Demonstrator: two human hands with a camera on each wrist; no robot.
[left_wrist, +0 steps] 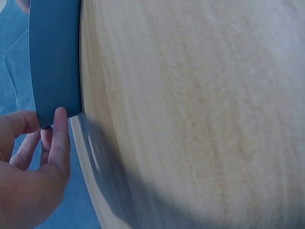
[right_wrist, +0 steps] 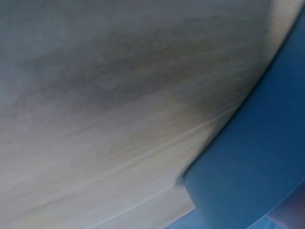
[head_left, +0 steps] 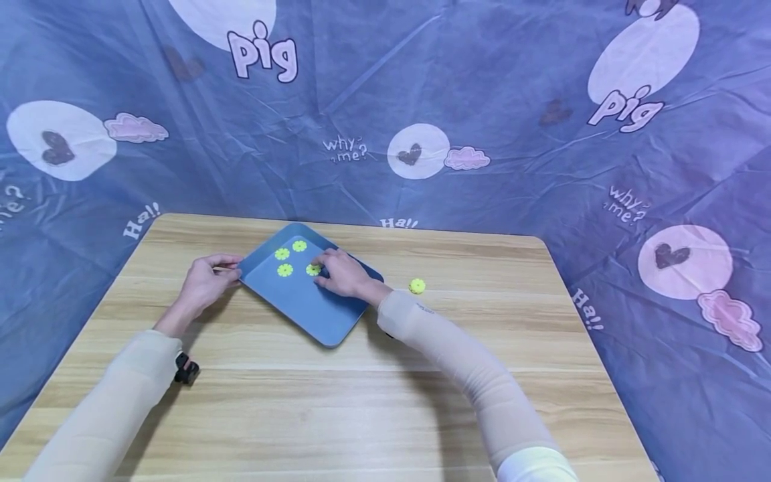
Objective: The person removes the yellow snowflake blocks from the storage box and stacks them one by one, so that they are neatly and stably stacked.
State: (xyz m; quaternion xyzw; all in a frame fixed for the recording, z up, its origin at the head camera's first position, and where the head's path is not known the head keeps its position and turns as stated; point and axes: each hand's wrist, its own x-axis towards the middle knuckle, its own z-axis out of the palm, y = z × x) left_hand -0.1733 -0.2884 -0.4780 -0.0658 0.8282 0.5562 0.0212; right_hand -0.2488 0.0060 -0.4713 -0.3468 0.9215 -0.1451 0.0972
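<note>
A blue rectangular tray lies turned at an angle on the wooden table. My left hand pinches its left corner; in the left wrist view, thumb and fingers grip the corner of the tray's wall. Over the tray reaches my right hand, thumb and fingertips around a yellow flower-shaped piece at its floor. Beside it in the tray lie further yellow flower pieces, one at the back and others to the left. In the right wrist view, the tray's wall hides the right fingers.
To the right of the tray, another yellow flower-shaped piece, perhaps stacked, sits on the wooden table. A blue printed cloth hangs behind the table and along its sides.
</note>
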